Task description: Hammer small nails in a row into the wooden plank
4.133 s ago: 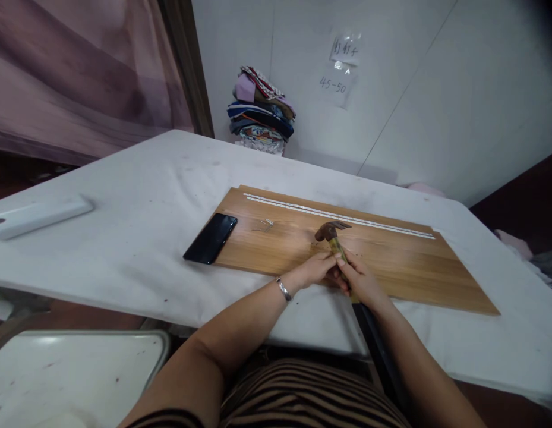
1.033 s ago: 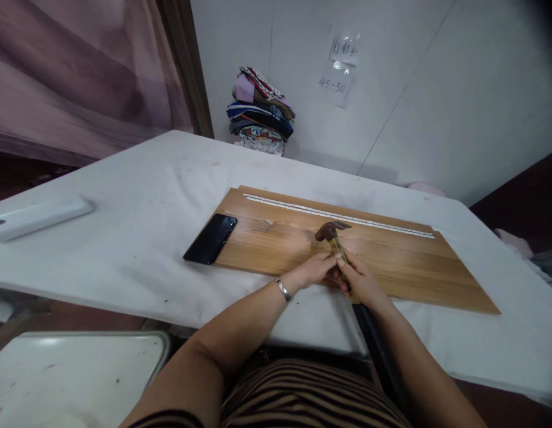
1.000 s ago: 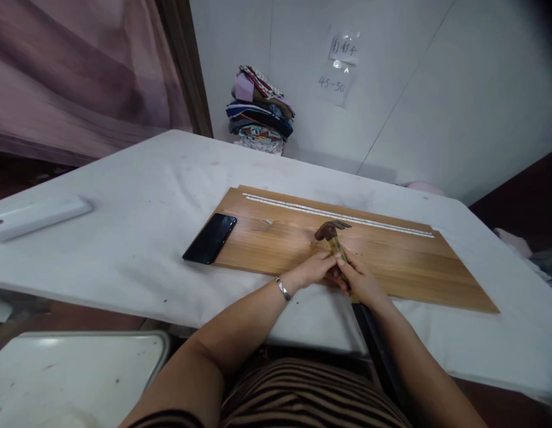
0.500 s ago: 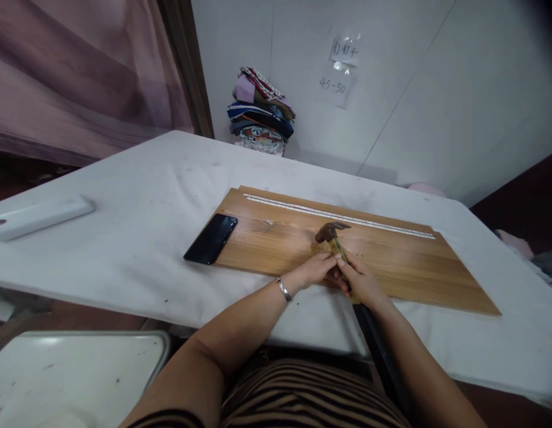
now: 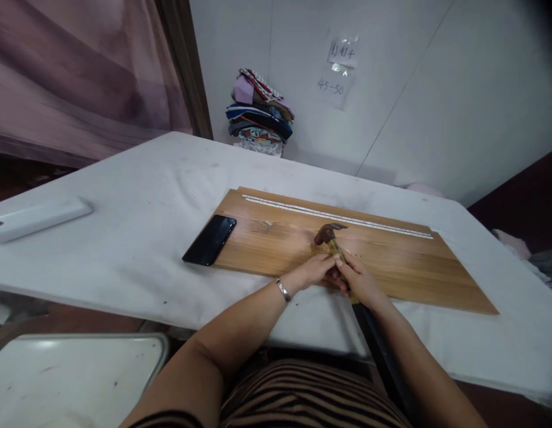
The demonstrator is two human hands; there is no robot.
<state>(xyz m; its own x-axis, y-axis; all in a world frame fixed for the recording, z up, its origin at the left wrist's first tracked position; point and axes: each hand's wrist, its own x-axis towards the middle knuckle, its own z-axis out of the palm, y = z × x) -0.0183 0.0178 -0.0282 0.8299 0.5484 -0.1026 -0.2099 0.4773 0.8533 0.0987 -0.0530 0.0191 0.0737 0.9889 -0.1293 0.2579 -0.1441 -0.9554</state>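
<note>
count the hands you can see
2: the left hand at the hammer, and the right hand gripping it, both by the near edge of the wooden board. No other hand shows.

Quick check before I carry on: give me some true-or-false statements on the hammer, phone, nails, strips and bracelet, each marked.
1. The right hand holds the hammer. True.
2. The loose nails lie between the phone and the hammer's head. True.
3. The phone lies at the right end of the board. False: it lies at the left end of the board.
4. The metal bracelet is on the right wrist. False: the bracelet is on the left wrist.
5. Two white strips lie near the board's far edge. True.
6. The hammer's head is the end nearest the body. False: it is the far end.
</note>
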